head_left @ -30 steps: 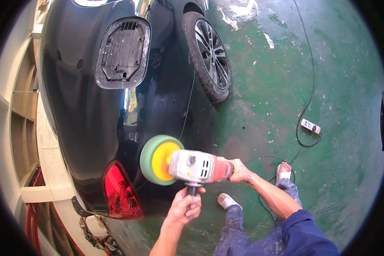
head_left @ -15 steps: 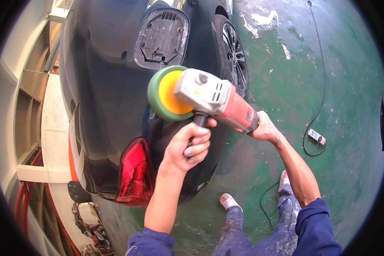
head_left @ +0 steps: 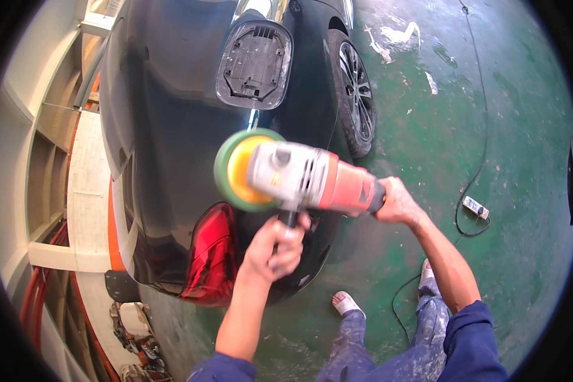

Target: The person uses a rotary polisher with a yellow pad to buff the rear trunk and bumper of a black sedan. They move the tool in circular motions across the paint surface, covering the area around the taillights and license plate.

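Observation:
Both my hands hold a red and silver-grey power polisher (head_left: 347, 186) level over the rear side panel of a dark car (head_left: 172, 146). My left hand (head_left: 277, 248) is wrapped round its black side handle. At the motor's tail end, my right hand (head_left: 400, 200) grips the dark rear grip. The green-rimmed, yellow polishing pad (head_left: 245, 169) is on or just above the panel; the exact contact is hidden. A red tail light (head_left: 210, 254) lies just below the pad. Farther up the panel is an open fuel-flap recess (head_left: 254, 67).
A wheel (head_left: 355, 92) stands at the car's right side. On the green floor (head_left: 420, 140) lie a cable (head_left: 484, 114) and a white power strip (head_left: 475, 207). White shelving (head_left: 48, 184) with red hoses (head_left: 39, 290) lines the left. My feet (head_left: 347, 302) are below.
The polisher and its pad have moved down along the panel toward the tail light, and the tool has turned more level. Both hands are lower and still grip it.

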The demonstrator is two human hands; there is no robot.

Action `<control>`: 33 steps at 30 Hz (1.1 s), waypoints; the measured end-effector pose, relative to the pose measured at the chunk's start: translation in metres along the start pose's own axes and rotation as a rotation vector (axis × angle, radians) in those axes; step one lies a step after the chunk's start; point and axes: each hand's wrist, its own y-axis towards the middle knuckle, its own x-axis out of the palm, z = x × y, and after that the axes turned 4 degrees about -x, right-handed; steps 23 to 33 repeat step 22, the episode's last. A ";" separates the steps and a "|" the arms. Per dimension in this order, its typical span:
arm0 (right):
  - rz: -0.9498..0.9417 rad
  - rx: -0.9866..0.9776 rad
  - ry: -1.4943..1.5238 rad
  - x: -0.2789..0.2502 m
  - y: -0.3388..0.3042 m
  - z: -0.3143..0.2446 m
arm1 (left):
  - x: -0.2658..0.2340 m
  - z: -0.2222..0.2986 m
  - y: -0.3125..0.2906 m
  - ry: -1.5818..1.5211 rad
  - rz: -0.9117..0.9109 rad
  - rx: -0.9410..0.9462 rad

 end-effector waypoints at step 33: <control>-0.097 0.125 0.330 0.159 -0.111 0.096 | -0.037 -0.103 -0.028 0.102 0.333 -0.268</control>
